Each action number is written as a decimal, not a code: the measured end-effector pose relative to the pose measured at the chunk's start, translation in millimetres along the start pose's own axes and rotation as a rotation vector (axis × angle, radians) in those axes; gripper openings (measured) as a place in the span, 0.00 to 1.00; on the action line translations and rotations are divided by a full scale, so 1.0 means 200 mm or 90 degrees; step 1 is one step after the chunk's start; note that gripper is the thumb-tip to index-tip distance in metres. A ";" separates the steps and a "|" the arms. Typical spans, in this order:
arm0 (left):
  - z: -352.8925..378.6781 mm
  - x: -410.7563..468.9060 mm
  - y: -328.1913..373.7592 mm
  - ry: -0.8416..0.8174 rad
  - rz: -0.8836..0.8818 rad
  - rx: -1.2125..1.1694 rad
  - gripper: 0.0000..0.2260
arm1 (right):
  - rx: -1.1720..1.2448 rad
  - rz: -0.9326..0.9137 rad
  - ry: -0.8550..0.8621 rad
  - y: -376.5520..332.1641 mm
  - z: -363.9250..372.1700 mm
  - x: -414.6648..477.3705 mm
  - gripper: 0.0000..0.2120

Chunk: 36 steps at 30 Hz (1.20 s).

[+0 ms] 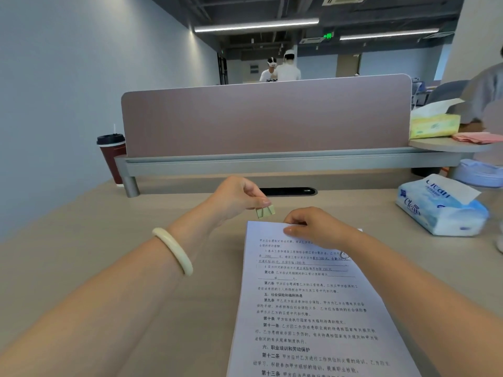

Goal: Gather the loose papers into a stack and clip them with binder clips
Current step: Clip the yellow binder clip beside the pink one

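A stack of printed papers [307, 308] lies on the wooden desk in front of me, its top edge pointing away. My right hand [313, 227] grips the stack at its top edge, thumb on the upper sheet. My left hand [236, 198] hovers just above and left of the stack's top left corner, pinching a pale green binder clip [264, 212] by its handles. The clip hangs just clear of the paper's corner, not touching it. A pale bangle sits on my left wrist.
A blue tissue pack [441, 210] lies at the right. A dark red cup [113, 156] stands at the back left beside the pink divider panel [266, 118]. A yellow tissue box [435, 125] rests on a shelf back right. People stand beyond the divider.
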<state>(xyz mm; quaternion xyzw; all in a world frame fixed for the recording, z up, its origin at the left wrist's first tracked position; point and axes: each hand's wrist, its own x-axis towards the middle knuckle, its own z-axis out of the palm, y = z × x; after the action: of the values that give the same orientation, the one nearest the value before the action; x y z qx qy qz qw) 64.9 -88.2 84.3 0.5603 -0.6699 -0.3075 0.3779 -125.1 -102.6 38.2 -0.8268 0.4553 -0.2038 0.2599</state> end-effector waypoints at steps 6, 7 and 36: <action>-0.02 0.02 -0.02 0.020 0.022 0.000 0.10 | 0.003 -0.006 -0.005 0.01 0.01 0.01 0.04; -0.02 0.03 -0.02 0.011 0.027 -0.004 0.11 | 0.001 -0.007 -0.006 0.01 0.00 0.01 0.04; -0.11 0.09 -0.03 -0.134 0.052 0.016 0.15 | 0.093 -0.041 -0.003 -0.02 0.02 0.05 0.06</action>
<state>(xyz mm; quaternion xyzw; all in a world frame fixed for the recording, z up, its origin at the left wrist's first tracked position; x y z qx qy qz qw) 85.3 -106.6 94.2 0.5020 -0.7317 -0.3406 0.3110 -114.6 -109.2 37.8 -0.8203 0.4120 -0.2425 0.3138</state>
